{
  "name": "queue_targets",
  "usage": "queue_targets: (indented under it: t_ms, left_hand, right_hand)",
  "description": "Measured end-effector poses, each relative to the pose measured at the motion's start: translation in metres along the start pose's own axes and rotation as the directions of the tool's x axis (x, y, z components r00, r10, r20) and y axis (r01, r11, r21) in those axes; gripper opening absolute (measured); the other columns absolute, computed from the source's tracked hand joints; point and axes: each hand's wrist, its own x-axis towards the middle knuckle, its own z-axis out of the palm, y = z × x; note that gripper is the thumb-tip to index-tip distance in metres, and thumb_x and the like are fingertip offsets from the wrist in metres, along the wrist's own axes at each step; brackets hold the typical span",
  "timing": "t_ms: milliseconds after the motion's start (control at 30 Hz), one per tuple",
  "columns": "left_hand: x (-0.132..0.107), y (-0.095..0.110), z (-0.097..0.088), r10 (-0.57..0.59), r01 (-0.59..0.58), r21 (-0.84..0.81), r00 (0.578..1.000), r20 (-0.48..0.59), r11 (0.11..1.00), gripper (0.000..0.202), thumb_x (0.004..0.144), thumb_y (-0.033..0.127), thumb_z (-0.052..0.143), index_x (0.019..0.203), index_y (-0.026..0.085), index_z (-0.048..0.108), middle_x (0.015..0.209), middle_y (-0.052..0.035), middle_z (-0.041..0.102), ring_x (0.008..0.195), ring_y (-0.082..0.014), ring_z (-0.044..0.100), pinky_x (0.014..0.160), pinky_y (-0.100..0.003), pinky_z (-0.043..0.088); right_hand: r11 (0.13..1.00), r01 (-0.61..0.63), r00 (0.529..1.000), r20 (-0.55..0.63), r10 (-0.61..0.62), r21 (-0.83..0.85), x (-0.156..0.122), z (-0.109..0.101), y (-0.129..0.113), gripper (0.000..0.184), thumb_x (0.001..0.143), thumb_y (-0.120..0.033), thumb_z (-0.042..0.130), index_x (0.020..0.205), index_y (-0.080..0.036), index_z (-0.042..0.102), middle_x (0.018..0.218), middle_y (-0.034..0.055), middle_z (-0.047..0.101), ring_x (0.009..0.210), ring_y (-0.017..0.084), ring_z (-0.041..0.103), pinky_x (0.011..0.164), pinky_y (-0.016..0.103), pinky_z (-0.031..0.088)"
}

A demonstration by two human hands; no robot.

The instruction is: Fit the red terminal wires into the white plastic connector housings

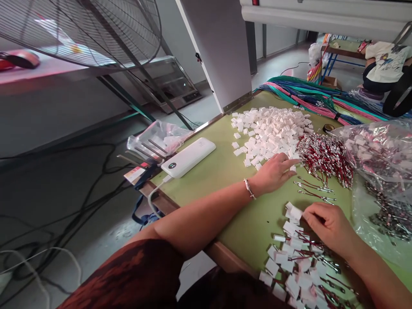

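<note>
My left hand (273, 174) reaches to the near edge of a heap of small white plastic connector housings (270, 128). Its index finger and thumb are stretched out and apart, with one white housing close to the fingertips. My right hand (330, 221) has its thumb and index finger pinched at the edge of a white connector housing (294, 212), just above a pile of housings with dark red wires (299, 257). Between the hands, a few short red wires with metal terminals (315, 186) lie in a loose row. A dense bundle of such wires (325, 156) lies beyond.
A white power bank (189, 156) with a cable lies on the green table (206, 189) at left. A clear plastic bag (386, 171) of parts sits at right. Coloured cable bundles (309, 98) cross the back. A large fan (80, 30) stands at left; a person (386, 64) sits far right.
</note>
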Motion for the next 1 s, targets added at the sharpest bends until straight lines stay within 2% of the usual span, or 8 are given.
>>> queue_targets:
  t_ms: [67,200,300,400,500,600,800,1000]
  left_hand:
    - [0.003,-0.007,0.002,0.033,-0.035,0.19,0.999,0.015,0.981,0.035,0.094,0.034,0.049,0.124,0.017,0.057,0.104,-0.0107,0.056,0.098,-0.0232,0.051,0.089,-0.039,0.044]
    - [0.003,-0.01,0.007,0.043,-0.053,0.275,0.998,0.043,0.96,0.032,0.093,0.038,0.051,0.114,0.016,0.06,0.102,-0.0105,0.057,0.099,-0.0244,0.051,0.092,-0.038,0.043]
    - [0.002,-0.009,0.008,0.043,-0.048,0.225,0.999,0.025,0.973,0.024,0.09,0.032,0.055,0.107,0.016,0.061,0.102,-0.0096,0.059,0.098,-0.0235,0.053,0.09,-0.037,0.045]
    - [0.001,-0.009,0.007,0.061,-0.066,0.156,0.998,0.034,0.986,0.016,0.087,0.017,0.052,0.099,0.016,0.062,0.098,-0.0075,0.062,0.096,-0.0221,0.055,0.089,-0.036,0.046]
    - [-0.002,-0.009,0.005,0.05,-0.052,0.058,0.999,0.021,0.997,0.03,0.077,0.005,0.049,0.102,0.016,0.062,0.099,-0.006,0.064,0.095,-0.0201,0.057,0.089,-0.035,0.047]
    - [-0.005,-0.006,0.005,-0.021,0.021,0.02,0.999,-0.029,1.0,0.04,0.074,0.008,0.054,0.114,0.014,0.057,0.103,-0.0084,0.062,0.096,-0.0211,0.057,0.089,-0.035,0.048]
    - [-0.004,-0.005,0.008,-0.06,0.058,0.147,0.998,0.011,0.987,0.019,0.085,0.028,0.062,0.097,0.015,0.065,0.099,-0.0115,0.06,0.1,-0.0264,0.055,0.09,-0.042,0.047]
    - [-0.005,-0.008,0.006,0.049,-0.047,-0.073,0.998,0.027,0.996,0.02,0.085,0.023,0.062,0.103,0.017,0.067,0.1,-0.0086,0.065,0.096,-0.0204,0.058,0.09,-0.037,0.048]
  right_hand:
    - [0.999,0.041,0.999,-0.009,-0.042,-0.032,0.001,-0.001,0.004,0.031,0.092,-0.033,0.046,0.068,-0.021,0.061,0.063,-0.0004,0.058,0.059,0.012,0.054,0.057,0.024,0.042]
    - [0.936,-0.08,0.96,-0.279,-0.02,-0.344,0.007,0.0,0.027,0.023,0.091,-0.032,0.048,0.084,-0.02,0.065,0.082,0.0047,0.064,0.071,0.017,0.06,0.063,0.029,0.044]
    - [0.827,-0.105,0.969,-0.245,-0.041,-0.552,0.012,0.005,0.042,0.023,0.092,-0.033,0.047,0.089,-0.02,0.065,0.088,0.0054,0.064,0.07,0.018,0.059,0.057,0.029,0.04]
    - [0.8,-0.054,0.971,-0.218,-0.097,-0.598,0.012,0.008,0.045,0.028,0.095,-0.032,0.041,0.084,-0.02,0.063,0.083,0.0051,0.063,0.07,0.018,0.058,0.057,0.029,0.04]
    - [0.847,-0.01,0.956,-0.252,-0.147,-0.532,0.009,0.006,0.042,0.026,0.095,-0.03,0.04,0.081,-0.02,0.061,0.083,0.0058,0.064,0.072,0.018,0.059,0.062,0.029,0.043]
    - [0.897,-0.027,0.941,-0.313,-0.126,-0.442,0.005,0.002,0.037,0.021,0.093,-0.028,0.041,0.083,-0.021,0.058,0.082,0.0063,0.066,0.071,0.018,0.061,0.063,0.029,0.044]
    - [0.963,-0.195,0.943,-0.306,0.132,-0.185,0.002,0.001,0.026,0.016,0.087,-0.033,0.048,0.086,-0.022,0.06,0.066,-0.0004,0.066,0.053,0.015,0.057,0.052,0.026,0.042]
    - [0.966,-0.245,0.93,-0.26,0.259,0.088,0.003,-0.006,0.022,0.031,0.088,-0.043,0.049,0.078,-0.02,0.067,0.064,0.0004,0.065,0.059,0.016,0.059,0.051,0.024,0.042]
